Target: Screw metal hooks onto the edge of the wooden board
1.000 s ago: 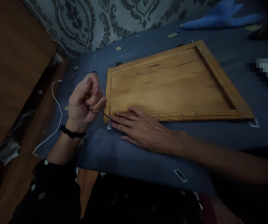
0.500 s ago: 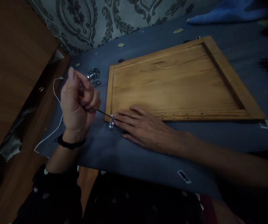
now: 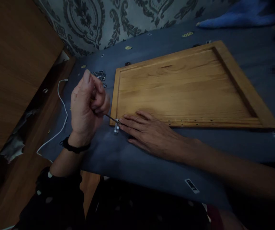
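Note:
My left hand (image 3: 86,103) is closed round a screwdriver, whose handle is hidden in the fist. Its thin dark shaft (image 3: 110,118) slants down to the right, ending at a small metal hinge (image 3: 116,126). This hinge sits on the near left corner of a framed wooden panel (image 3: 166,89), with part of it sticking out past the edge. Flat along the panel's near edge lies my right hand (image 3: 149,131), fingers stretched to the left and fingertips beside the hinge. The exact meeting of tip and screw is too small to make out.
More metal hinges (image 3: 100,75) lie behind my left hand, partly covered by it. A white cable (image 3: 64,95) runs along the left side of the dark blue bedsheet (image 3: 127,166). Blue cloth (image 3: 240,19) lies at the back right, and wooden furniture (image 3: 12,48) stands at the left.
The view has shifted slightly, moving the scene right. My left fist has moved a little right and now covers more of the loose hinges. My right hand stays in place on the panel.

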`<state>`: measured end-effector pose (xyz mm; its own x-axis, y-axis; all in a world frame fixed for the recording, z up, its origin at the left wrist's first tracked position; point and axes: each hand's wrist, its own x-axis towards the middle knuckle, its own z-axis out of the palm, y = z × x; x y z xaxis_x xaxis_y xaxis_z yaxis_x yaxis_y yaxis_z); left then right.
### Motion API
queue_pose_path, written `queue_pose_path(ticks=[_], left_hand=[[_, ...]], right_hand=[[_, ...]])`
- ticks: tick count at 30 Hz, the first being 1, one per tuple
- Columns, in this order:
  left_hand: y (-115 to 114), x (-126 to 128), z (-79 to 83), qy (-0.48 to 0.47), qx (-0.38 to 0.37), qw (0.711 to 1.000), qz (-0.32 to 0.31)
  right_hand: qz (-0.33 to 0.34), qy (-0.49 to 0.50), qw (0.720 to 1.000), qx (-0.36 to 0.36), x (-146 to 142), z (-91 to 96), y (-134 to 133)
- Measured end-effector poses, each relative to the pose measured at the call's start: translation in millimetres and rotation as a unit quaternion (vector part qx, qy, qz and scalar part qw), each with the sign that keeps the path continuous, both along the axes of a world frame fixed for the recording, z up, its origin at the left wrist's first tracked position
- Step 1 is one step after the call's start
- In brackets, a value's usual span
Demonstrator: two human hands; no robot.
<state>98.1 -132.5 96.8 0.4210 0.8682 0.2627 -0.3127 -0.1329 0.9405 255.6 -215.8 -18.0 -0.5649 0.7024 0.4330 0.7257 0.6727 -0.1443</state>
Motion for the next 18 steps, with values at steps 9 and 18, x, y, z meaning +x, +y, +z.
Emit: queue_pose_path(ticks=[9,18], left_hand=[[1.8,-4.2,-4.5,-0.016,0.012,0.998,-0.066],[8.0,1.0,-7.7,-0.006,0.040,0.994,-0.100]], right_hand=[[-0.001,-0.004,1.000,0.006,-0.2,0.0,0.7],[-0.004,-0.021,1.000,0.011,-0.3,2.7,-0.8]])
